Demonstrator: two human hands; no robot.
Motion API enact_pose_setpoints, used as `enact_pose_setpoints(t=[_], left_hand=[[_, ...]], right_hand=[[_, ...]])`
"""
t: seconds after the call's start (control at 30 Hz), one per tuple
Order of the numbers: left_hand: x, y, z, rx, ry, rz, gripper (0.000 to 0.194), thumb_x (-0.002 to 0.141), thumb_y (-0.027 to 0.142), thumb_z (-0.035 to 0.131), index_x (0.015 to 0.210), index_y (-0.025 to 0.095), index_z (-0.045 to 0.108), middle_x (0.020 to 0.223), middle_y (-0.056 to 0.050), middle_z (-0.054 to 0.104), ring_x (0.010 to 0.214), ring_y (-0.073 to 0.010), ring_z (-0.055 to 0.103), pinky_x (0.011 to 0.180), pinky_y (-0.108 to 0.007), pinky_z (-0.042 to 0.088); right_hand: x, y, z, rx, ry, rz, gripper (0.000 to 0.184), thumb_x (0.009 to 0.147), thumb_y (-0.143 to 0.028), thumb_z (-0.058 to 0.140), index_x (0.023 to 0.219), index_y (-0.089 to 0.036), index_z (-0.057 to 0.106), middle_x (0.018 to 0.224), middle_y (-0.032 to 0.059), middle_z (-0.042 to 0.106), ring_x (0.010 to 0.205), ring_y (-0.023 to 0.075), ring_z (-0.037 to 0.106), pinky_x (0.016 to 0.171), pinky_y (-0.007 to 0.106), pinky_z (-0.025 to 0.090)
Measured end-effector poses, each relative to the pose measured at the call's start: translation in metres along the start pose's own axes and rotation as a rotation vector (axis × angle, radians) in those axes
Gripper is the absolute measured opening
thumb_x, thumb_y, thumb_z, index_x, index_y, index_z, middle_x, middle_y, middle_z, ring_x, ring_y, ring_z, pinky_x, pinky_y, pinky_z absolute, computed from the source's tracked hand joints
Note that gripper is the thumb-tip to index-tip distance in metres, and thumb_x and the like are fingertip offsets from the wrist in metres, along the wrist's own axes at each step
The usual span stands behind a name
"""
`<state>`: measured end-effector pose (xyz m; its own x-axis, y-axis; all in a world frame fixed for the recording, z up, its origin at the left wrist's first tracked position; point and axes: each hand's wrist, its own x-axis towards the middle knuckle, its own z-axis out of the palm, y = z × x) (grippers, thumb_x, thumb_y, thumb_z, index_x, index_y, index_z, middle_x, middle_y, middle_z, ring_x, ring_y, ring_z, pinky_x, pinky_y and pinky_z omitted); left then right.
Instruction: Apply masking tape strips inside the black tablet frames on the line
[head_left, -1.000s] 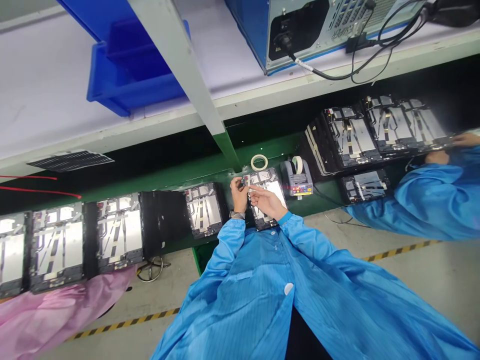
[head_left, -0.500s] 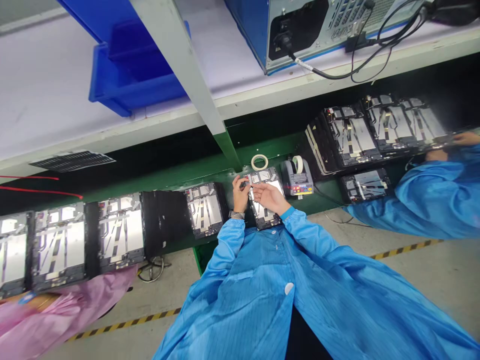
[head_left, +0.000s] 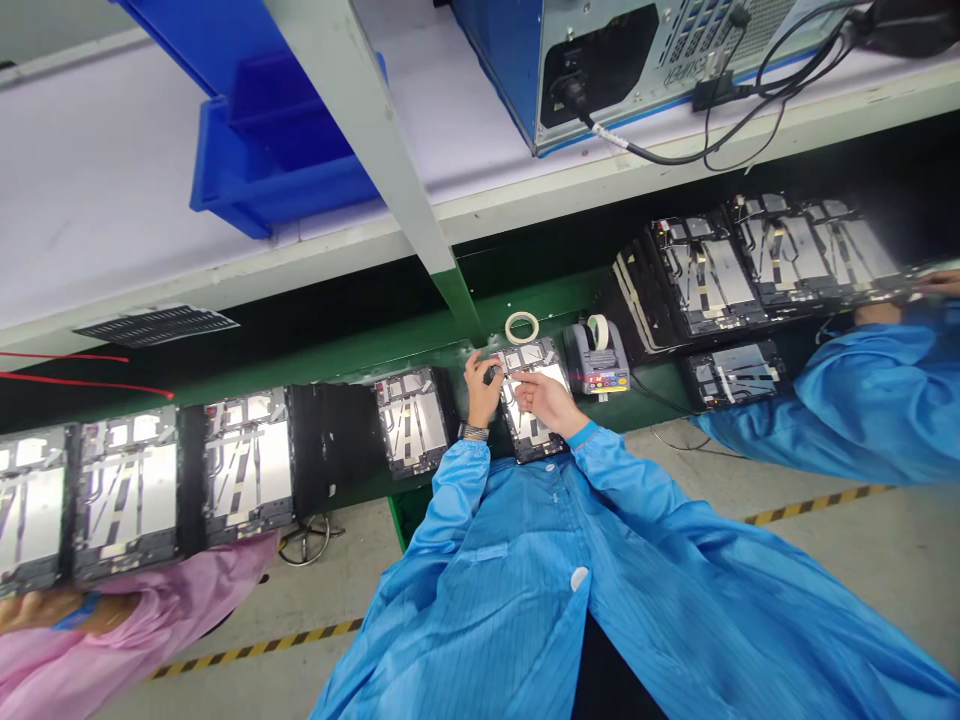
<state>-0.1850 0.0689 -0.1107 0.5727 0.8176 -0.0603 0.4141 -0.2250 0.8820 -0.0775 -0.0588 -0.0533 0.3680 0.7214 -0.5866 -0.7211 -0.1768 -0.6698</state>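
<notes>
In front of me an opened tablet-like device (head_left: 529, 358) lies on the green bench, its silver panels and dark ribbon cables exposed. My left hand (head_left: 480, 390) is at its upper left edge, finger and thumb curled together around a small dark thing I cannot make out. Over the device's upper middle is my right hand (head_left: 549, 402), index finger stretched toward the left hand and the other fingers partly bent. Nothing shows in it. Just beyond the device sits a roll of pale tape (head_left: 522, 315). A grey tape dispenser (head_left: 598, 358) stands close to the right.
More opened devices (head_left: 410, 420) are stacked to the left, and others (head_left: 709, 275) to the right. A co-worker's pink sleeve (head_left: 187, 590) reaches in at left, another's blue sleeve (head_left: 847, 400) at right. Above runs a shelf with a blue bin (head_left: 277, 190) and a computer case (head_left: 502, 60).
My right hand's fingers have bent inward, leaving the index finger extended. My left hand stays at the device's edge. The whole view has shifted slightly.
</notes>
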Motion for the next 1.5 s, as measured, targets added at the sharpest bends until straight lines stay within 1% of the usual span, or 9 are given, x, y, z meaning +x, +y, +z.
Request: enact_pose_setpoints(t=[0.17, 0.27, 0.4, 0.73, 0.97, 1.1, 1.3, 1.4, 1.5], left_hand=[[0.001, 0.000, 0.000, 0.009, -0.006, 0.001, 0.015, 0.096, 0.023, 0.068, 0.108, 0.026, 0.076, 0.154, -0.010, 0.050, 0.143, -0.0300, 0.050, 0.121, -0.049, 0.038], [0.001, -0.002, -0.001, 0.020, -0.013, 0.000, 0.014, 0.096, 0.026, 0.069, 0.108, 0.026, 0.076, 0.153, -0.009, 0.050, 0.143, -0.0302, 0.050, 0.120, -0.048, 0.039], [0.003, -0.004, -0.004, 0.031, -0.032, 0.003, 0.016, 0.095, 0.024, 0.070, 0.108, 0.028, 0.078, 0.154, -0.009, 0.050, 0.143, -0.0305, 0.049, 0.120, -0.049, 0.039], [0.015, 0.004, -0.012, 0.165, -0.086, 0.093, 0.016, 0.088, 0.020, 0.075, 0.103, 0.026, 0.076, 0.149, -0.010, 0.055, 0.142, -0.0316, 0.050, 0.121, -0.053, 0.037], [0.040, 0.014, -0.036, 0.192, -0.263, 0.193, 0.038, 0.081, 0.019, 0.080, 0.117, 0.025, 0.070, 0.143, -0.010, 0.058, 0.138, -0.0316, 0.053, 0.121, -0.052, 0.039], [-0.006, -0.001, -0.031, 0.012, -0.059, 0.059, 0.065, 0.092, 0.034, 0.073, 0.152, 0.022, 0.049, 0.156, -0.018, 0.049, 0.147, -0.0303, 0.049, 0.125, -0.050, 0.038], [-0.115, -0.006, 0.001, -0.119, -0.190, -0.244, 0.071, 0.098, 0.056, 0.066, 0.159, 0.025, 0.049, 0.171, -0.016, 0.039, 0.165, -0.0329, 0.027, 0.136, -0.053, 0.019], [-0.125, 0.011, 0.003, -0.171, -0.092, -0.258, 0.066, 0.103, 0.058, 0.056, 0.161, 0.028, 0.049, 0.169, -0.011, 0.045, 0.163, -0.0301, 0.032, 0.136, -0.050, 0.023], [-0.115, 0.019, -0.023, -0.241, 0.094, -0.268, 0.063, 0.107, 0.060, 0.047, 0.161, 0.028, 0.051, 0.153, -0.011, 0.061, 0.145, -0.0271, 0.056, 0.124, -0.044, 0.044]], right_hand=[[0.006, -0.008, -0.003, -1.227, -0.033, -0.631, 0.041, 0.099, -0.019, 0.049, 0.133, -0.020, 0.072, 0.100, 0.0089, 0.072, 0.089, 0.0229, 0.063, 0.084, 0.035, 0.047], [0.015, -0.020, -0.006, -1.764, -0.146, -0.644, 0.047, 0.100, -0.012, 0.047, 0.142, -0.017, 0.068, 0.106, 0.0140, 0.071, 0.097, 0.0265, 0.063, 0.088, 0.036, 0.044], [0.019, -0.030, -0.010, -1.995, -0.213, -0.649, 0.048, 0.102, -0.013, 0.048, 0.148, -0.017, 0.062, 0.109, 0.0150, 0.070, 0.100, 0.0277, 0.062, 0.086, 0.036, 0.041], [0.025, -0.031, -0.020, -1.936, -0.232, -0.771, 0.041, 0.104, -0.016, 0.048, 0.138, -0.017, 0.070, 0.106, 0.0137, 0.070, 0.098, 0.0267, 0.061, 0.086, 0.035, 0.043], [0.004, -0.026, -0.050, -1.386, 0.188, -0.823, 0.042, 0.105, -0.024, 0.043, 0.135, -0.016, 0.071, 0.109, 0.0128, 0.069, 0.107, 0.0279, 0.063, 0.099, 0.039, 0.050], [-0.027, 0.000, -0.080, -1.199, 0.369, -0.685, 0.046, 0.102, -0.036, 0.050, 0.141, -0.017, 0.067, 0.128, 0.0161, 0.067, 0.123, 0.0326, 0.058, 0.114, 0.050, 0.045], [-0.055, 0.038, -0.106, -0.995, 0.358, -0.445, 0.057, 0.095, -0.053, 0.060, 0.139, -0.019, 0.069, 0.143, 0.0159, 0.063, 0.136, 0.0348, 0.051, 0.123, 0.058, 0.036], [-0.063, 0.034, -0.095, -0.974, 0.353, -0.500, 0.057, 0.094, -0.057, 0.063, 0.138, -0.022, 0.071, 0.147, 0.0152, 0.060, 0.141, 0.0359, 0.048, 0.125, 0.060, 0.033], [-0.069, 0.024, -0.062, -0.999, 0.219, -0.564, 0.060, 0.096, -0.054, 0.065, 0.148, -0.025, 0.064, 0.150, 0.0141, 0.058, 0.144, 0.0358, 0.045, 0.126, 0.059, 0.033]])
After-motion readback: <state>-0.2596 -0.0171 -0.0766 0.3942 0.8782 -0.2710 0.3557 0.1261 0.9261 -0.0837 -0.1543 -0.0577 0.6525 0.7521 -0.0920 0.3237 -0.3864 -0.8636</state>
